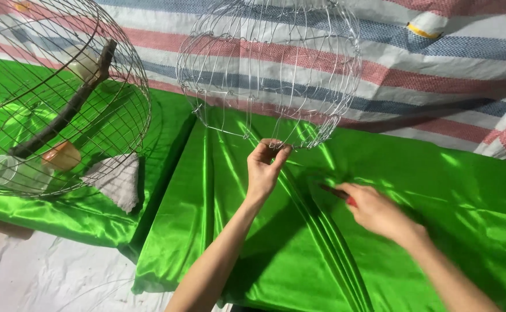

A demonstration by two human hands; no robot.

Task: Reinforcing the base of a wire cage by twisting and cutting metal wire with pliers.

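Green satin cloth [391, 231] is laid out flat, left hand [264, 167] pinching the bottom rim of the unfinished wire cage [270, 69] above it, right hand [374, 211] gripping a red-handled tool [336, 193], so wire-fastening looks underway.

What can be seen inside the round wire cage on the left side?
Inside the round wire cage a dark wooden branch perch stands slanted, with an orange plastic cup and a clear plastic cup near its lower end. The wires and glare hide anything smaller.
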